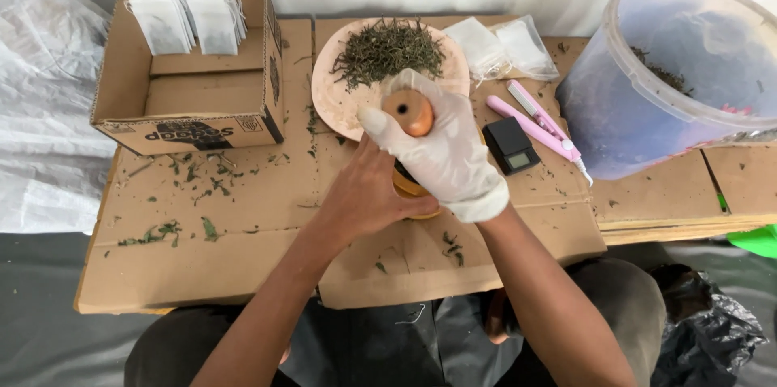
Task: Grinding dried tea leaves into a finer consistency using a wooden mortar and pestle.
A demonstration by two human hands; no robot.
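Note:
My right hand, in a white glove, is closed around an orange wooden pestle held upright, its round top facing the camera. My bare left hand grips the side of an orange mortar that is mostly hidden beneath both hands. Just behind them lies a round pale plate carrying a heap of dried green herb.
An open cardboard box with white paper bags stands at the back left. A small black scale, a pink sealing tool, clear plastic bags and a large translucent bucket sit to the right. Herb crumbs litter the cardboard surface.

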